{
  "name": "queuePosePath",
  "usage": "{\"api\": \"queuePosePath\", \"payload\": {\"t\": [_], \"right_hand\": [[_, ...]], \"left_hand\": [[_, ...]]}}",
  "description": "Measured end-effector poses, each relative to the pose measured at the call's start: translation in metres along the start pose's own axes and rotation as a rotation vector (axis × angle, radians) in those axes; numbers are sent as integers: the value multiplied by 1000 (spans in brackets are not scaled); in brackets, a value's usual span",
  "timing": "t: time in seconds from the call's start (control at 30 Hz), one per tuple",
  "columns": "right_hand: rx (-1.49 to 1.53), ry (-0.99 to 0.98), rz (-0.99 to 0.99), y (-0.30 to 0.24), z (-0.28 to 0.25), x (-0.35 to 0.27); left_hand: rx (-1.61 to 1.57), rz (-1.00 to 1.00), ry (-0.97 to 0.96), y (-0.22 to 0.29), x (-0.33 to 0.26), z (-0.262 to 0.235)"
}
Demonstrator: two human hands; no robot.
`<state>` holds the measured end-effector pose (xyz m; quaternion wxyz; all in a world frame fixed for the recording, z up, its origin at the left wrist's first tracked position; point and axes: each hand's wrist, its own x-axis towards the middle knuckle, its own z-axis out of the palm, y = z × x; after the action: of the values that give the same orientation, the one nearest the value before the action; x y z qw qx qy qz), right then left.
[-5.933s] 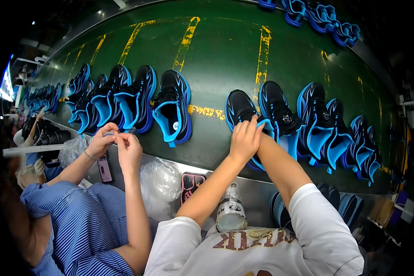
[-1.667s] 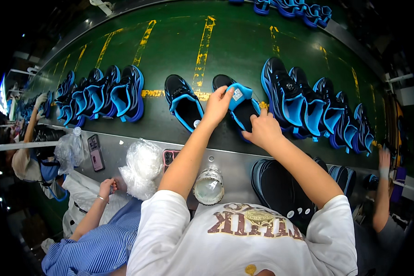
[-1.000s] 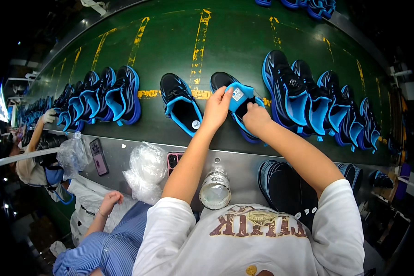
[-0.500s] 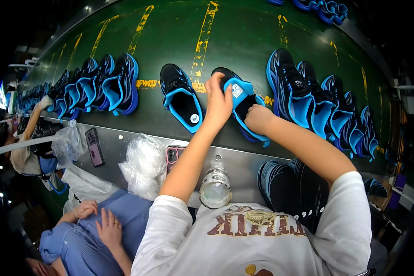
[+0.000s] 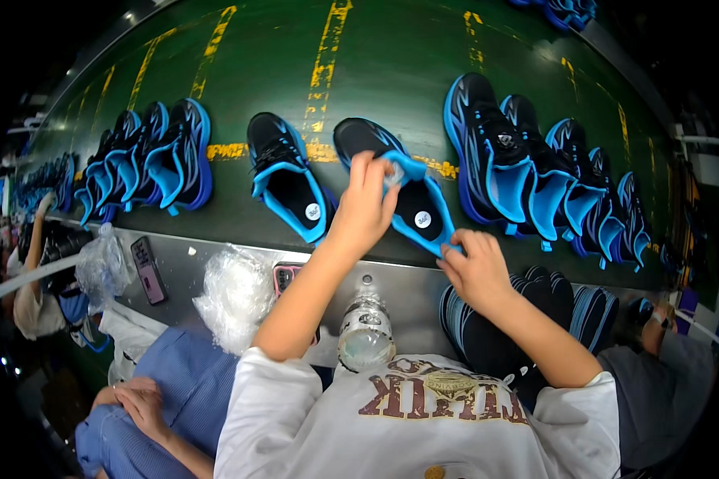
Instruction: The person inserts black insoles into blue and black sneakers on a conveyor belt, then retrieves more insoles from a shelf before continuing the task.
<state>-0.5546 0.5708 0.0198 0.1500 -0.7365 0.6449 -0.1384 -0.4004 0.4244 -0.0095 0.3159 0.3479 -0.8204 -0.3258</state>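
A black sneaker (image 5: 369, 136) with bright blue lining lies on the green surface, toe pointing away from me. My left hand (image 5: 366, 206) is closed on its tongue, fingers bent over the opening. At the heel, my right hand (image 5: 479, 270) pinches the blue collar between thumb and fingers. A dark insole with a round white sticker (image 5: 423, 219) shows inside. Just left of it, untouched, rests a matching sneaker (image 5: 278, 148) with laces and its own white sticker (image 5: 312, 211).
Rows of like sneakers stand left (image 5: 180, 156) and right (image 5: 487, 148). Along the metal edge are a clear plastic bag (image 5: 236, 295), phones (image 5: 148, 270), a glass jar (image 5: 367, 339) and stacked dark insoles (image 5: 467, 319). A co-worker in blue (image 5: 176, 391) sits at left.
My right hand has drawn out of the shoe's opening and back to its heel. The insole sticker now shows inside. My left hand stays at the tongue, which is tilted differently.
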Motion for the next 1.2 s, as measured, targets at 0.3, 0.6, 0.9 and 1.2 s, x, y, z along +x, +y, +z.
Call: {"api": "queuePosePath", "payload": {"t": [0.3, 0.6, 0.9, 1.2], "right_hand": [[207, 152, 60, -6, 15, 2], [245, 484, 334, 47, -81, -132], [-10, 33, 802, 79, -15, -342], [245, 231, 823, 78, -54, -341]], "left_hand": [[879, 221, -17, -4, 10, -2], [1062, 487, -333, -7, 23, -6], [431, 4, 134, 51, 93, -76], [177, 178, -44, 62, 62, 88]]}}
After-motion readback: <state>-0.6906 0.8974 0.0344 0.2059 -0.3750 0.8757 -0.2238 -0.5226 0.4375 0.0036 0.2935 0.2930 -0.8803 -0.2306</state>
